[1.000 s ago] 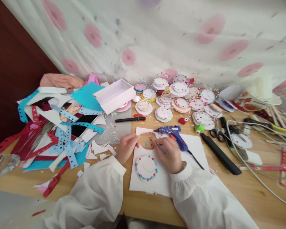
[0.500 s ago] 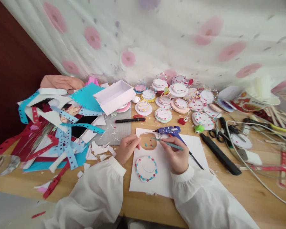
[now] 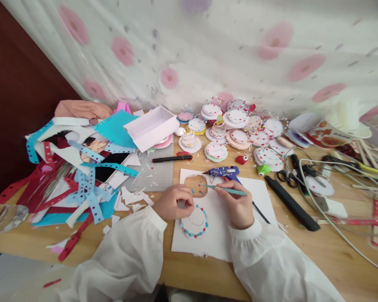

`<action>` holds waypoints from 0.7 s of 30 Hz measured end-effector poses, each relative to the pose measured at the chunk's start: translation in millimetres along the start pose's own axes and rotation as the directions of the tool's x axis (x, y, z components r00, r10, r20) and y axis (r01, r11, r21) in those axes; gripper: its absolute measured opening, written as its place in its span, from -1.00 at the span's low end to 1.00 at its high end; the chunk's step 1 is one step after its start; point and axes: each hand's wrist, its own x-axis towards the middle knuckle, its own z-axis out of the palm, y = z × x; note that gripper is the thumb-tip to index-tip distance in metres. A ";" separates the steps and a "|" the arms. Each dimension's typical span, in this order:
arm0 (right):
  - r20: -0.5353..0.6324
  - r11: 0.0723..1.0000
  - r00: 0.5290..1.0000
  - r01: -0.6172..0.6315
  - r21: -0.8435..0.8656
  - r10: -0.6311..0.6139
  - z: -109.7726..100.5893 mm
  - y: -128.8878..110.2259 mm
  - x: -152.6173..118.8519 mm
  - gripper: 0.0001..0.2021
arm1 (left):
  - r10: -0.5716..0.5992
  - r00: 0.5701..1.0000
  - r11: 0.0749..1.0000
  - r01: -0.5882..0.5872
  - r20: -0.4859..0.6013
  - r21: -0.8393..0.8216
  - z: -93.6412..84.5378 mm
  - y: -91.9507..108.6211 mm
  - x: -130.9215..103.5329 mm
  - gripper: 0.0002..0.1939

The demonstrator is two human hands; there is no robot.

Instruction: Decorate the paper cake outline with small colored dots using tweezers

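Pinching the tweezers point(image 3: 236, 192) between thumb and fingers of our right hand point(image 3: 239, 205), we keep, in the head view, a pen-like hold well back from the points, probably so the knuckles do not hide the tip. That tip reaches left over a hole in the paper point(image 3: 219, 237), where tiny red and blue bits point(image 3: 201, 193) lie on bare wood; likely the plain ground makes them easy to spot, and the paper's edge may keep them from straying. We cannot tell whether the points grip a bit. Our left hand point(image 3: 174, 202) curls with thumb and finger brought close at the disc's upper left edge, and we cannot tell whether it pinches anything there. The disc point(image 3: 195, 226), rimmed with red and blue, lies flat on the paper just below the hole, perhaps placed so both hands get to it easily. We see the glue gun point(image 3: 223, 172) on its side at the paper's top edge, its nozzle turned left, near the right hand, seemingly parked within reach. Finished-looking stacks point(image 3: 216, 152) stand farther back, apparently out of the hands' way.
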 end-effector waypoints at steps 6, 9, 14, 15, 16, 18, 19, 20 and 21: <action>0.116 0.996 0.989 0.084 0.018 -0.086 -4.4 -6.7 -0.6 -0.90 | -0.177 0.978 0.981 0.166 -0.112 -0.105 1.5 -1.2 -0.1 -0.81; 0.216 0.978 0.955 0.209 -0.008 -0.202 -5.5 -15.4 -0.8 -0.94 | -0.231 0.964 0.968 0.213 -0.133 -0.133 1.6 0.3 0.8 -0.79; 0.352 0.931 0.873 0.364 -0.013 -0.337 -11.2 -19.3 2.9 -0.97 | -0.228 0.963 0.969 0.211 -0.141 -0.128 1.7 1.2 1.6 -0.80; 0.376 0.922 0.858 0.386 -0.019 -0.351 -12.5 -18.9 3.9 -0.95 | -0.225 0.964 0.970 0.207 -0.144 -0.128 1.7 1.1 1.6 -0.80; 0.401 0.913 0.841 0.408 -0.026 -0.364 -13.4 -18.5 4.9 -0.94 | -0.222 0.964 0.970 0.204 -0.146 -0.129 1.7 1.0 1.5 -0.80; 0.444 0.892 0.805 0.452 -0.032 -0.392 -14.4 -18.7 6.6 -0.91 | -0.215 0.965 0.972 0.197 -0.147 -0.127 1.8 0.8 1.4 -0.80; 0.462 0.882 0.789 0.470 -0.028 -0.405 -14.4 -19.3 7.2 -0.90 | -0.210 0.966 0.973 0.192 -0.149 -0.124 1.8 0.7 1.4 -0.80; 0.473 0.875 0.775 0.484 -0.020 -0.418 -14.2 -20.1 7.7 -0.89 | -0.206 0.967 0.975 0.189 -0.153 -0.120 1.9 0.6 1.5 -0.79; 0.481 0.871 0.766 0.492 -0.011 -0.426 -13.9 -21.0 7.9 -0.88 | -0.204 0.966 0.975 0.187 -0.157 -0.117 2.0 0.5 1.6 -0.79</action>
